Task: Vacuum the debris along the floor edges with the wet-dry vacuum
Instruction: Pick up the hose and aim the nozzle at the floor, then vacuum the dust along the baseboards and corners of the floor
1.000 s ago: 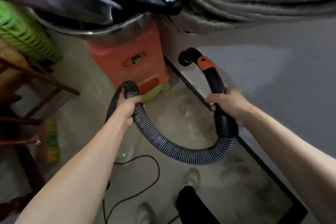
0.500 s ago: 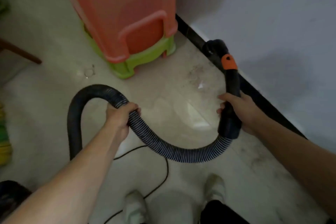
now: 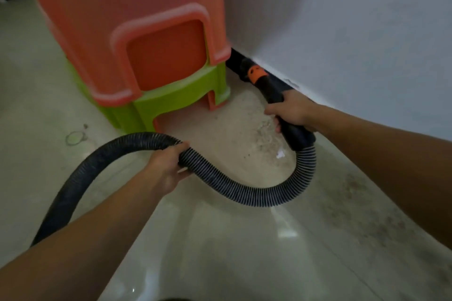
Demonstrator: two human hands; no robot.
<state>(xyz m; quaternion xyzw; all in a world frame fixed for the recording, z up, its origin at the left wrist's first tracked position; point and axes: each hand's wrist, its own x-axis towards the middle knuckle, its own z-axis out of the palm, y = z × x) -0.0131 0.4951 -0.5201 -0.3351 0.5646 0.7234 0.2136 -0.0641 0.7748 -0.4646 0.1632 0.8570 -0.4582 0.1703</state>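
The right hand (image 3: 293,111) is gripping the wand (image 3: 271,90), fingers wrapped round it, aiming it at the baseboard (image 3: 233,57) (upper centre). The left hand (image 3: 166,166), fingers curled, is holding the hose (image 3: 244,190) clear.

Stacked stools (image 3: 137,56) crowd the wall (image 3: 342,32), leaving a narrow gap; floor (image 3: 244,239) nearer lies open.
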